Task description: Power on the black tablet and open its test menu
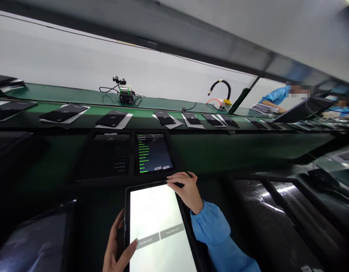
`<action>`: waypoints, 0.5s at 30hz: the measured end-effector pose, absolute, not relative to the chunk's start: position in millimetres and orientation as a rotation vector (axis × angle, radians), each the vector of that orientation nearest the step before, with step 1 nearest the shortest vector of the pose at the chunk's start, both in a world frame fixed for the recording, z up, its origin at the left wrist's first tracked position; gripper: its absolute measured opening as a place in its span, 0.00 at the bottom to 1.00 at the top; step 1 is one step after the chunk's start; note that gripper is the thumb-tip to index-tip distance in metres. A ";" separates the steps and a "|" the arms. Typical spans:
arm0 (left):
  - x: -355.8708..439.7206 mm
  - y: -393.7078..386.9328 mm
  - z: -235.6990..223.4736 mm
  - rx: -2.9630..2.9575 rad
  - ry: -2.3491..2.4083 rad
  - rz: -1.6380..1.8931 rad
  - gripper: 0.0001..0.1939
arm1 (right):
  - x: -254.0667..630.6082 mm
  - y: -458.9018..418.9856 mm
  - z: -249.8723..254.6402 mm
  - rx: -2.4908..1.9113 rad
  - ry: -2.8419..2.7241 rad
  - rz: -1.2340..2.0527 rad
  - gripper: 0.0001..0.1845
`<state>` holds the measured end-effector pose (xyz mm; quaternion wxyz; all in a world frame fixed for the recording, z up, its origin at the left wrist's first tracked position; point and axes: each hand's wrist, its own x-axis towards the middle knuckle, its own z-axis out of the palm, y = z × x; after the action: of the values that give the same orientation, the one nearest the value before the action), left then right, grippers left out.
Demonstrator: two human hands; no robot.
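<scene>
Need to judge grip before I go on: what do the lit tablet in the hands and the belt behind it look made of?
Lit tablet: glossy glass front, judging by its even glow inside a dark bezel, probably plastic. Left hand and right hand clasp its edges. Belt: matte green, likely rubbery; it shows no glare.

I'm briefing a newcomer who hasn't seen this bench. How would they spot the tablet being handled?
Start at the green conveyor belt carrying a row of dark tablets, then drop to the bench edge nearest the camera. The tablet lies between the left hand, on its left edge, and the right hand, at its top right corner. Its screen alone glows white.
</scene>
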<state>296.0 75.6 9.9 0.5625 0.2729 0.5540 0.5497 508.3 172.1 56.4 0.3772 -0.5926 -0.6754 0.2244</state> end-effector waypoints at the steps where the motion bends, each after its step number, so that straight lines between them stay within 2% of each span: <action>1: 295.7 75.8 8.8 0.640 1.289 1.300 0.33 | 506.6 172.3 57.1 -1.535 -1.724 0.544 0.06; 11: 292.3 74.7 9.7 0.652 1.240 1.295 0.32 | 509.9 183.3 51.0 -1.558 -1.804 0.446 0.06; 15: 292.0 78.6 4.1 0.633 1.253 1.339 0.33 | 507.7 174.2 72.2 -1.472 -1.922 0.386 0.07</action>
<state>292.0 78.6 4.1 0.5654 0.2693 0.5326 0.5694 507.7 174.2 72.2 0.3380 -0.5650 -0.7379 0.1483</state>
